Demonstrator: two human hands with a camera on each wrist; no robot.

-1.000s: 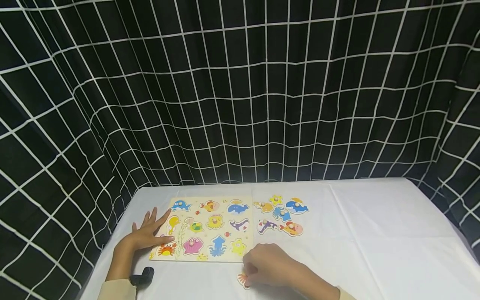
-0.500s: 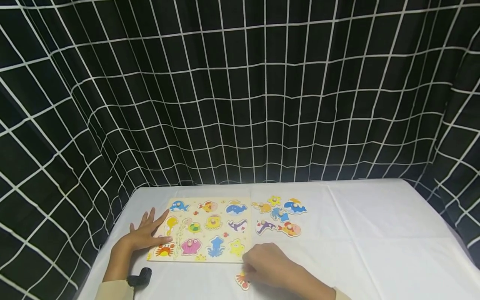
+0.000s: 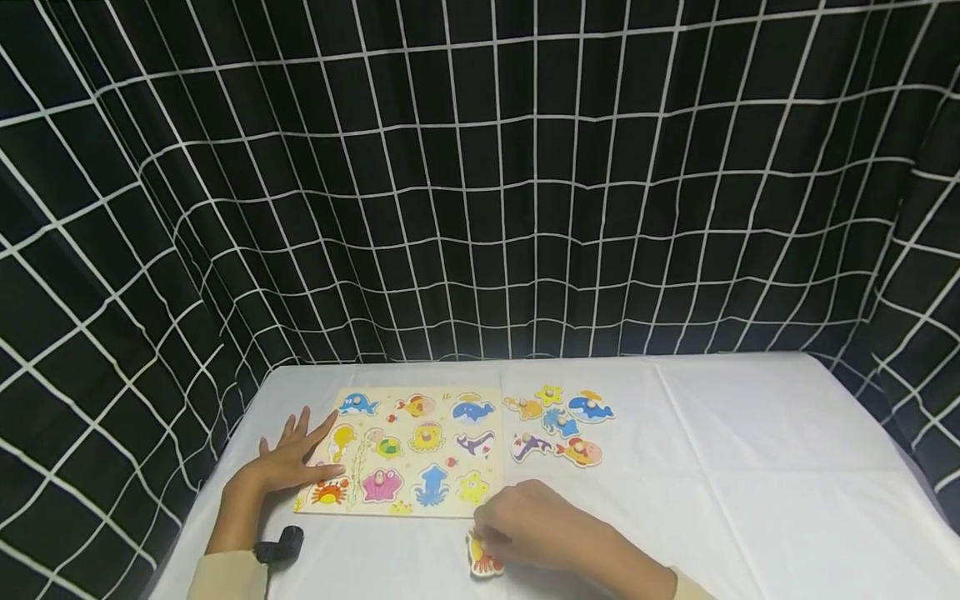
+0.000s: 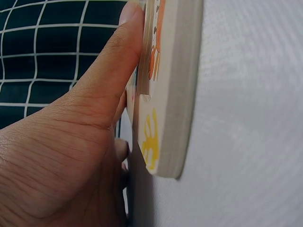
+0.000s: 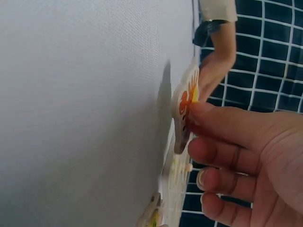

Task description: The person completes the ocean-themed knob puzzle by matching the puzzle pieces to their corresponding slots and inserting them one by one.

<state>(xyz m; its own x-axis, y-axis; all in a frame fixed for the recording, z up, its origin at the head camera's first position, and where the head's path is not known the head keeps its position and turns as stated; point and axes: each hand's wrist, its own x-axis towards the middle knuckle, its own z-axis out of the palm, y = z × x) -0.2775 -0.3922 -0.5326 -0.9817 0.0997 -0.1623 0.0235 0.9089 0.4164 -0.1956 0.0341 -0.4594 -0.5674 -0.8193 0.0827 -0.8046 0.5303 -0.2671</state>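
In the head view, my left hand (image 3: 288, 458) rests with spread, straight fingers on the left edge of a wooden sea-animal puzzle board (image 3: 408, 511). The left wrist view shows its thumb along the board's edge beside the crab picture. My right hand (image 3: 536, 525) pinches an orange and yellow crab puzzle piece (image 3: 483, 562) just in front of the board's near right corner. Seen from the right wrist, thumb and index finger hold the crab piece (image 5: 182, 106) tilted on edge, its shadow on the cloth beside it. The other fingers curl loosely behind.
Several knobbed pieces lie right of the board, among them a blue whale (image 3: 591, 408), a yellow starfish (image 3: 549, 393), a purple dolphin-like piece (image 3: 531, 447) and a red fish (image 3: 580, 452). White cloth (image 3: 750, 467) covers the table. A dark grid curtain (image 3: 555, 208) surrounds it.
The crab piece has turned in my right hand, and more of its yellow and orange face shows. The right hand has shifted slightly left; the left hand stays on the board.
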